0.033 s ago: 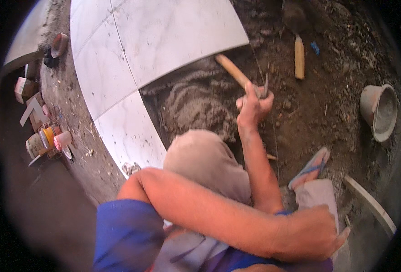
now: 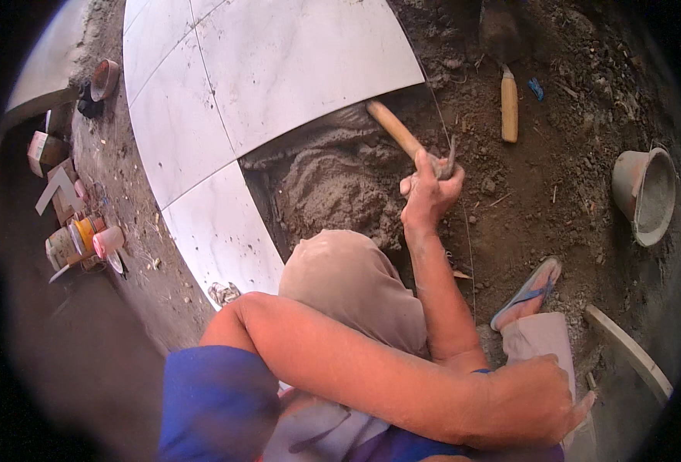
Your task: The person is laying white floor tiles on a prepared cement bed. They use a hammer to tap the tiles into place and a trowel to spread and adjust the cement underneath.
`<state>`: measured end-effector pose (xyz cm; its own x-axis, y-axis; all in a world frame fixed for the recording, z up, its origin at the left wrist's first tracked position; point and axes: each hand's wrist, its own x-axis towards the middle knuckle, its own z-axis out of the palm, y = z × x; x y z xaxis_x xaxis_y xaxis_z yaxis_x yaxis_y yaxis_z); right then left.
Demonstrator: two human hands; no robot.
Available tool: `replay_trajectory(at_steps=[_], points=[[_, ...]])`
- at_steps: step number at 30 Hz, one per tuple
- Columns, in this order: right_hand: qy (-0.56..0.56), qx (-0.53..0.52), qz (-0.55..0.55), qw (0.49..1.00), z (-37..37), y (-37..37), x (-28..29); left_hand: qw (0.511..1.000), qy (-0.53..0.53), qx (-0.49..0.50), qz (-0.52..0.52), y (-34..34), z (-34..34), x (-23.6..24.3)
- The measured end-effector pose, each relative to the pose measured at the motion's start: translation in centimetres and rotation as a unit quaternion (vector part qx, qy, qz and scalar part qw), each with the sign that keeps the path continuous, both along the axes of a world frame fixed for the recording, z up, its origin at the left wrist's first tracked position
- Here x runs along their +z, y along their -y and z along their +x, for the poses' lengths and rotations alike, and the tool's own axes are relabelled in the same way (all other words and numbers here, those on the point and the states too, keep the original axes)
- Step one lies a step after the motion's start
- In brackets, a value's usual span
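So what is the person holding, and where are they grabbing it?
The right hand grips a wooden-handled tool near its lower end. The left hand rests on the knee, holding nothing.

White marble tiles (image 2: 279, 69) laid upper left; grey bucket (image 2: 645, 194) right; second trowel (image 2: 508, 108) on dirt; cans (image 2: 78, 242) left.

Soft, warm daylight falls evenly from above, bright on the white tiles (image 2: 279, 69), which glare mildly and lose surface detail toward the top edge. Shadows are faint and short, deepest in the mortar bed (image 2: 332, 181) along the tiles' edge. The fisheye bends the tile joints and fades to a black rim, and the near forearm and blue sleeve (image 2: 209, 400) look soft.
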<state>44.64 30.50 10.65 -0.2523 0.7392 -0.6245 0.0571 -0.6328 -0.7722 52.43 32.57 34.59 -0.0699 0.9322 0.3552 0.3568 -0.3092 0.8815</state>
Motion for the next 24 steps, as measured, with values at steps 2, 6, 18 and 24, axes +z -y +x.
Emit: replay_trajectory(at_steps=[2, 6, 18, 24], points=[[-0.019, -0.007, -0.027, 0.999, 0.7, -0.4, -0.8, 1.0, -0.015, 0.007, 0.012, -0.5, -0.2, -1.0], [0.011, 0.009, -0.039, 0.999, 4.9, -2.0, 0.4, 0.999, -0.026, 0.033, 0.018, -1.0, -0.5, -0.5], [0.03, 0.104, 0.046, 0.993, 7.1, -4.3, 0.1, 0.998, -0.008, 0.065, 0.005, -1.5, -2.1, -0.2], [0.028, -0.145, 0.107, 0.983, 17.7, -16.9, -1.6, 0.999, -0.03, 0.034, 0.004, -1.8, -4.0, -0.3]])
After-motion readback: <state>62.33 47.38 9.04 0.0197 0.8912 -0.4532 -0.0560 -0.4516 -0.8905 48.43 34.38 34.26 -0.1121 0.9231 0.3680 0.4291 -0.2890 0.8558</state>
